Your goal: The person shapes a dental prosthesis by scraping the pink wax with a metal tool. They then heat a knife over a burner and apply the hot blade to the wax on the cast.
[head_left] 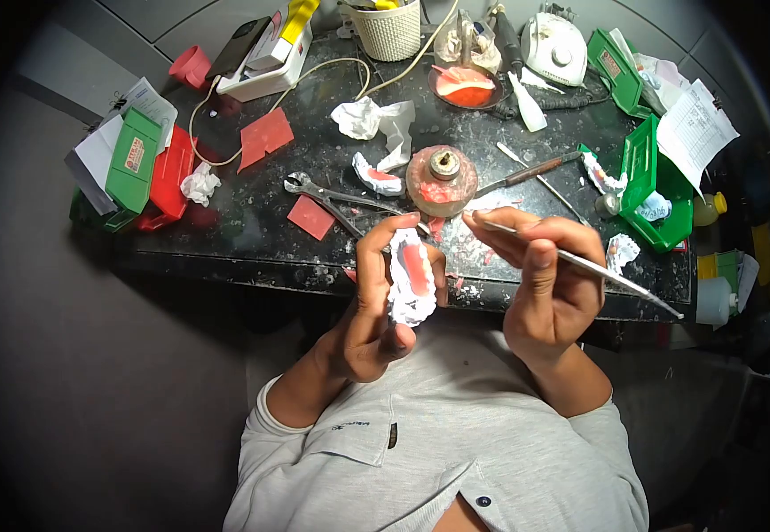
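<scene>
Cradles a cast in the left hand, frame centre. Pinches a tool in the right hand, right of centre.

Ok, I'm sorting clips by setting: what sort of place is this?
Most likely a dental lab: the left hand holds a toothed white cast, and waxy red sheets and a likely burner sit on the bench.
</scene>
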Available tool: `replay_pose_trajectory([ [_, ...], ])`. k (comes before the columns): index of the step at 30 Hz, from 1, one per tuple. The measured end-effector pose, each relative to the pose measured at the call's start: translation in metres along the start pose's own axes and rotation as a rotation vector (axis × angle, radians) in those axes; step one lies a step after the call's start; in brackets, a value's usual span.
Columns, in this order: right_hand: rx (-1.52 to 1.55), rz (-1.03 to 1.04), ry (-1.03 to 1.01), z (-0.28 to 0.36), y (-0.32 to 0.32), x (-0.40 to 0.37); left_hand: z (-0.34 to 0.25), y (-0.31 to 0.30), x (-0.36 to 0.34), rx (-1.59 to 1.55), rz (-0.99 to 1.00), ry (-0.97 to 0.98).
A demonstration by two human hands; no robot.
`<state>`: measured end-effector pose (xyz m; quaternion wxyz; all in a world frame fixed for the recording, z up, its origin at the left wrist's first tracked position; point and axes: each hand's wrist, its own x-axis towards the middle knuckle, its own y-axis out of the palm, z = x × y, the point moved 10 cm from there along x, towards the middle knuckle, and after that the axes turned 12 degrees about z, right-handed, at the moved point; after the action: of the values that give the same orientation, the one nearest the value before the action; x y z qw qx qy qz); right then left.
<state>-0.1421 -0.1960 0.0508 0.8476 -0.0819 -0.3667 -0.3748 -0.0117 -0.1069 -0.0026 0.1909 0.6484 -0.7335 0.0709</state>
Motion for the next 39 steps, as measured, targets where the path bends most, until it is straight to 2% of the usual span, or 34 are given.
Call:
replay_pose_trajectory([
  [2, 0.017, 0.015, -0.026, 0.003, -0.005, 0.001, -0.001, 0.001, 0.003, -0.034, 0.019, -0.036],
  [4, -0.111, 0.067, 0.07, 0.004, -0.011, 0.001, 0.001, 0.001, 0.003, -0.087, 0.019, -0.02],
  [5, -0.069, 0.03, 0.219, -0.003, -0.019, -0.005, 0.002, 0.001, 0.004, -0.139, 0.018, -0.003],
  [6, -0.069, 0.03, 0.218, -0.004, -0.019, -0.003, 0.002, 0.001, 0.004, -0.138, 0.018, -0.003],
  [9, -0.45, 0.091, -0.076, 0.021, -0.015, 0.017, 0.001, 0.001, 0.004, -0.165, 0.008, -0.003],
  [13, -0.399, 0.045, -0.116, 0.025, -0.025, 0.027, -0.002, 0.003, 0.006, -0.271, 0.016, 0.023],
  [16, -0.406, 0.024, 0.014, 0.019, -0.042, 0.021, -0.005, 0.002, 0.007, -0.316, 0.01, 0.029],
  [17, -0.398, -0.043, 0.066, 0.018, -0.05, 0.014, -0.005, 0.001, 0.007, -0.31, 0.002, 0.023],
  [18, -0.391, -0.078, 0.188, 0.014, -0.057, 0.011, -0.005, 0.001, 0.007, -0.309, 0.002, 0.023],
  [20, -0.45, -0.153, 0.457, 0.01, -0.069, 0.008, -0.008, -0.003, 0.005, -0.103, -0.053, 0.027],
  [21, -0.45, -0.153, 0.456, 0.007, -0.074, 0.013, -0.008, -0.004, 0.005, -0.102, -0.054, 0.028],
  [23, -0.975, 0.171, 0.003, 0.035, -0.046, 0.039, -0.011, -0.005, 0.004, -0.097, -0.058, 0.062],
  [24, -0.976, 0.17, 0.005, 0.034, -0.051, 0.036, -0.01, -0.005, 0.004, -0.097, -0.056, 0.061],
  [27, -0.668, 0.007, 0.272, 0.014, -0.081, 0.029, -0.01, -0.007, 0.003, -0.08, -0.055, 0.098],
  [28, -0.667, 0.007, 0.273, 0.019, -0.082, 0.031, -0.01, -0.008, 0.003, -0.041, -0.044, 0.102],
  [30, -0.906, 0.162, 0.531, 0.005, -0.083, 0.028, -0.012, -0.007, 0.003, -0.003, -0.031, 0.105],
  [32, -0.945, 0.216, 0.557, 0.0, -0.085, 0.024, -0.01, -0.008, 0.003, -0.034, -0.058, 0.074],
  [35, -1.188, 0.326, 0.661, -0.011, -0.09, 0.014, -0.009, -0.009, 0.0, 0.003, -0.042, 0.069],
  [39, -1.343, 0.332, 0.672, -0.013, -0.099, 0.013, -0.013, -0.012, 0.001, 0.122, -0.031, 0.115],
])
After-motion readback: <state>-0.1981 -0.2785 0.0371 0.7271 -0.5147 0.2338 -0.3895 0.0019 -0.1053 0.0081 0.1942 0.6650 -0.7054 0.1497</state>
